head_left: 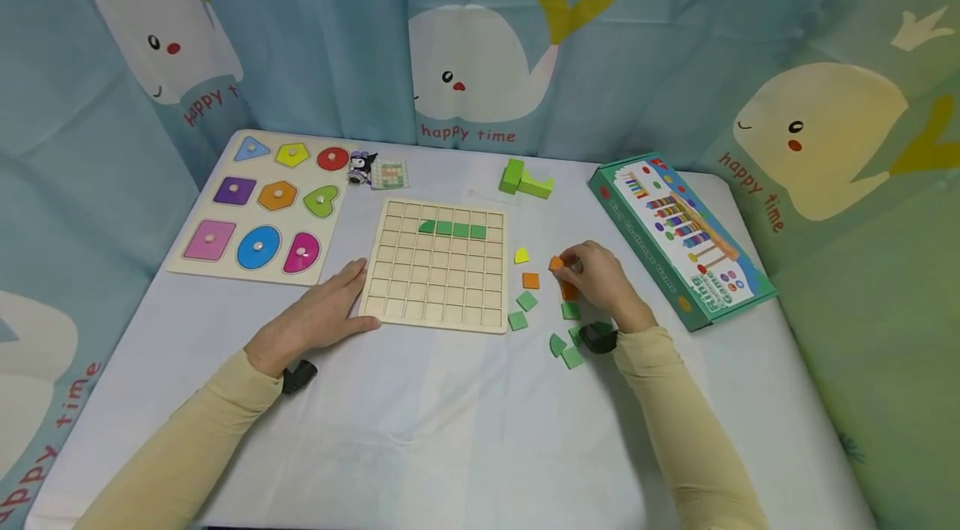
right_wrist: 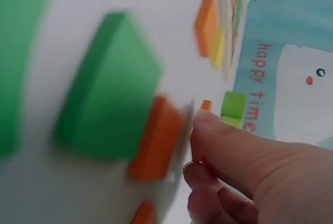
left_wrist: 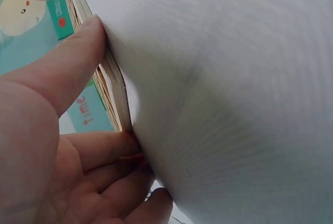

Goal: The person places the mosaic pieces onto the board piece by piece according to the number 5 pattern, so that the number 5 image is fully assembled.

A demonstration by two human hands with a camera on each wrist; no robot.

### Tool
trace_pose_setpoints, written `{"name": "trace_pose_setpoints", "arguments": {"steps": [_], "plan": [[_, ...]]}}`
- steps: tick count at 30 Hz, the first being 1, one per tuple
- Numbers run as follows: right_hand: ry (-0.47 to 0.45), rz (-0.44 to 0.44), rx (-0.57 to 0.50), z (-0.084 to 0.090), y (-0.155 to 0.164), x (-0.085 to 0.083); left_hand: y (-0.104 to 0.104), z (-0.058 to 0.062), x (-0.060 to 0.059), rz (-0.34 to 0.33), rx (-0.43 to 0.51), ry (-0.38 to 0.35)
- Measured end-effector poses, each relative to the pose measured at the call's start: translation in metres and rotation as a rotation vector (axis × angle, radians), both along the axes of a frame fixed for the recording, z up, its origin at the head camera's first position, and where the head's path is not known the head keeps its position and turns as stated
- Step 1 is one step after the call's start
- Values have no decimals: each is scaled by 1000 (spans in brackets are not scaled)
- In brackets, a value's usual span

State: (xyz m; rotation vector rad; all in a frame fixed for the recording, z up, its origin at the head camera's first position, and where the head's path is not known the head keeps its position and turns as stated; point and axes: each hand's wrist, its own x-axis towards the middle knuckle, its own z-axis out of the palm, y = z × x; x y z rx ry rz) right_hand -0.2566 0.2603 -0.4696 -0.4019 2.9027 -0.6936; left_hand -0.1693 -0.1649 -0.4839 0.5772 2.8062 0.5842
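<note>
A wooden grid board (head_left: 438,276) lies mid-table with a short row of green pieces (head_left: 452,227) set in near its top. My left hand (head_left: 330,309) rests flat on the cloth against the board's lower left edge. In the left wrist view the thumb (left_wrist: 67,73) presses the board's side (left_wrist: 112,86). My right hand (head_left: 567,265) pinches a small orange piece (head_left: 556,263) just right of the board, above a second orange piece (head_left: 570,292). The right wrist view shows the fingertips (right_wrist: 208,130) closed on that orange piece (right_wrist: 206,105). An orange tile (right_wrist: 156,138) and a green tile (right_wrist: 109,109) lie close by.
Loose yellow (head_left: 521,256), orange (head_left: 531,281) and green tiles (head_left: 527,301) lie between the board and my right hand. A shape-peg puzzle (head_left: 258,205) sits at the back left. Green blocks (head_left: 525,178) and a toy box (head_left: 678,234) are at the back right.
</note>
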Motion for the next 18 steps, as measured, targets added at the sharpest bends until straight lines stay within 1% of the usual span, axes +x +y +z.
{"name": "trace_pose_setpoints", "arguments": {"steps": [3, 6, 12, 18], "plan": [[5, -6, -36, 3, -13, -2, 0, 0, 0, -1, 5, 8], [26, 17, -73, 4, -31, -5, -1, -1, -1, 0, 9, 14], [66, 111, -127, 2, -79, -9, -1, -1, -1, -1, 6, 14], [78, 223, -113, 1, -129, -16, -1, -1, -1, 0, 3, 16]]}}
